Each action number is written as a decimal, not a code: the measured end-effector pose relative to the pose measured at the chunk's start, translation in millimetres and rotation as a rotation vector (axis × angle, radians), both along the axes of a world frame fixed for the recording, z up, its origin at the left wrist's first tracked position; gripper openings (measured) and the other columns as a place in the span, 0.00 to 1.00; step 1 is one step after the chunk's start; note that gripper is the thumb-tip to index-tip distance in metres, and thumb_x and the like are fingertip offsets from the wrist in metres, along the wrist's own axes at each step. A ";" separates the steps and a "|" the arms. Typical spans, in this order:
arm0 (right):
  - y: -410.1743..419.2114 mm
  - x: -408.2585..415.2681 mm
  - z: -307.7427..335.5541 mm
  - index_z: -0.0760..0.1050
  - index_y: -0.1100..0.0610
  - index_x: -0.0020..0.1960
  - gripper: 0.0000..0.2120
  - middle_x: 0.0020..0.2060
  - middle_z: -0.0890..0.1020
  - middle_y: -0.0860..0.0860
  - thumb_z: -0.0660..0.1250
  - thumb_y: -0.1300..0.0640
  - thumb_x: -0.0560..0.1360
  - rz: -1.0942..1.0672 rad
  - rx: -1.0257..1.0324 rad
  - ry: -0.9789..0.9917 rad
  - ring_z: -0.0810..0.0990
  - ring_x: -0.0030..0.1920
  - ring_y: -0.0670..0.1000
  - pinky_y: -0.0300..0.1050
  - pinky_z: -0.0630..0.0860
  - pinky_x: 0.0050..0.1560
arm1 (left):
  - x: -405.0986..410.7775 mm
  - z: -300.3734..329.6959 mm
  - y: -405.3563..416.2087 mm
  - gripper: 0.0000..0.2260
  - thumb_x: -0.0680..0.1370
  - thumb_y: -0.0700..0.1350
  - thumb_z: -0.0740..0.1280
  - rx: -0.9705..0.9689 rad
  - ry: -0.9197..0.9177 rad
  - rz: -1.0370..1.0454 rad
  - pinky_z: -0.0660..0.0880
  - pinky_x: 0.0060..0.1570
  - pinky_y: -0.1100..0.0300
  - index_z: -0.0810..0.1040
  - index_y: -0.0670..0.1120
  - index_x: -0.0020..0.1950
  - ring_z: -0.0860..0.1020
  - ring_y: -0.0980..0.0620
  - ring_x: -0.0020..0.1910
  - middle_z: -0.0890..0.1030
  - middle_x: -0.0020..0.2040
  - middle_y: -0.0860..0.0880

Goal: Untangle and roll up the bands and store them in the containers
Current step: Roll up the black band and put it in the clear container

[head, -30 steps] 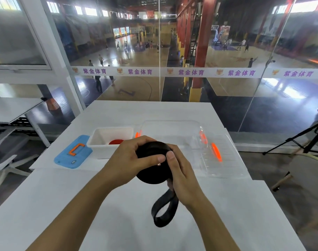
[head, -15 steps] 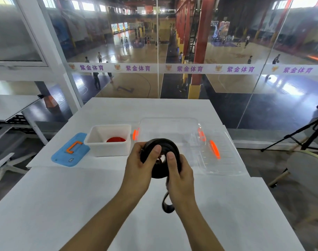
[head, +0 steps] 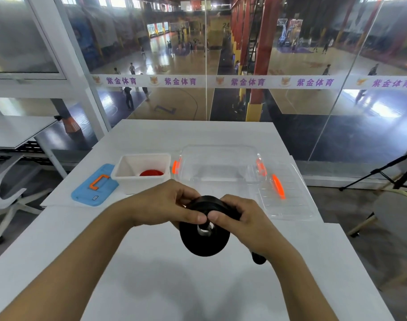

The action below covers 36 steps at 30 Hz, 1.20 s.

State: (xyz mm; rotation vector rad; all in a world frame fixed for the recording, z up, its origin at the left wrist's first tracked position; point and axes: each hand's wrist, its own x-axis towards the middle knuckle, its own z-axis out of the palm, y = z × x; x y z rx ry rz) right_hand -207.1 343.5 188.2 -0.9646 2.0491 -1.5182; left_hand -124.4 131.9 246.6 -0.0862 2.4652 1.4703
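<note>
A black band (head: 204, 239) is wound into a thick roll, held above the white table (head: 151, 274) in front of me. My left hand (head: 165, 205) grips the roll's left and top side, thumb near its centre. My right hand (head: 241, 218) grips the right side, thumb beside the left thumb. A short black tail end (head: 258, 259) pokes out below my right wrist. Behind the hands stands a white tub (head: 141, 179) with a red rolled band (head: 151, 173) inside, and a clear plastic container (head: 218, 165) with orange clips.
A blue lid (head: 94, 185) with an orange handle lies left of the white tub. A clear lid (head: 283, 193) with an orange handle lies right of the clear container. Glass wall beyond the table; a tripod and chair stand at right, an office chair at left.
The loose hanging tail has been wound in and is now only a short stub. The roll has grown and tilted so its flat face shows toward me, and both hands have shifted lower.
</note>
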 end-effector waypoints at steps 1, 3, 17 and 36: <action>2.8 -1.4 0.7 0.81 0.55 0.45 0.09 0.32 0.79 0.44 0.75 0.50 0.77 0.009 0.005 -0.020 0.76 0.33 0.41 0.32 0.71 0.37 | 0.1 -3.0 -0.6 0.10 0.77 0.45 0.74 0.010 0.023 0.014 0.82 0.54 0.55 0.84 0.47 0.58 0.86 0.50 0.52 0.88 0.50 0.47; 10.5 -6.1 2.0 0.81 0.53 0.44 0.09 0.31 0.78 0.45 0.74 0.48 0.78 0.030 0.062 -0.054 0.76 0.32 0.43 0.33 0.71 0.36 | 0.1 -10.9 -2.4 0.10 0.77 0.45 0.74 0.028 0.082 0.075 0.82 0.56 0.52 0.84 0.48 0.58 0.86 0.49 0.53 0.88 0.51 0.47; -24.1 2.0 -70.6 0.75 0.37 0.41 0.19 0.35 0.74 0.38 0.56 0.52 0.87 -0.301 -0.111 -0.131 0.72 0.34 0.42 0.37 0.68 0.41 | -30.1 -67.1 11.5 0.12 0.78 0.46 0.70 0.522 0.239 0.741 0.84 0.51 0.52 0.84 0.44 0.59 0.86 0.46 0.55 0.88 0.52 0.44; -117.8 -120.5 -89.4 0.76 0.43 0.53 0.13 0.51 0.77 0.42 0.75 0.41 0.73 -0.649 0.073 -0.287 0.80 0.50 0.40 0.37 0.74 0.46 | -154.7 -140.1 -15.6 0.11 0.79 0.43 0.73 0.634 0.128 0.991 0.84 0.53 0.49 0.79 0.40 0.58 0.86 0.44 0.53 0.86 0.53 0.41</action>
